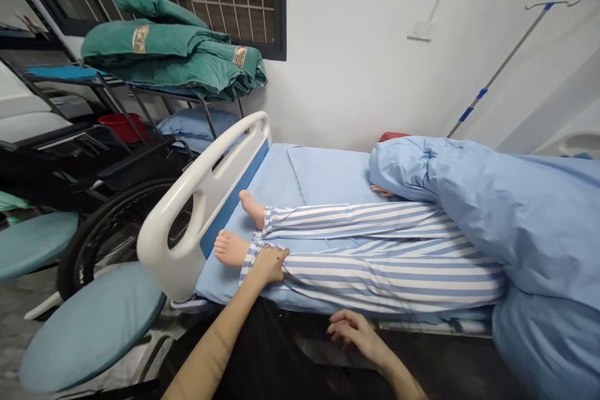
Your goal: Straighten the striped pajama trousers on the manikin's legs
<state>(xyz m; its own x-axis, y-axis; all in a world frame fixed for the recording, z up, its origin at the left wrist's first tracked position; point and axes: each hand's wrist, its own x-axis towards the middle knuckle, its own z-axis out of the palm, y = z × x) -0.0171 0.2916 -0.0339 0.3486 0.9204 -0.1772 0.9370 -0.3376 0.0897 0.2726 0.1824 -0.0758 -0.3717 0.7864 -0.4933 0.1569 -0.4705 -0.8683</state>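
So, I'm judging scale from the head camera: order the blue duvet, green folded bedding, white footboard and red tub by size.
Blue duvet largest; green folded bedding and white footboard look alike, nearness making it unsure; red tub smallest.

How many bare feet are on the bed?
2: the farther bare foot is near the white footboard, and the nearer bare foot is just beside the left hand.
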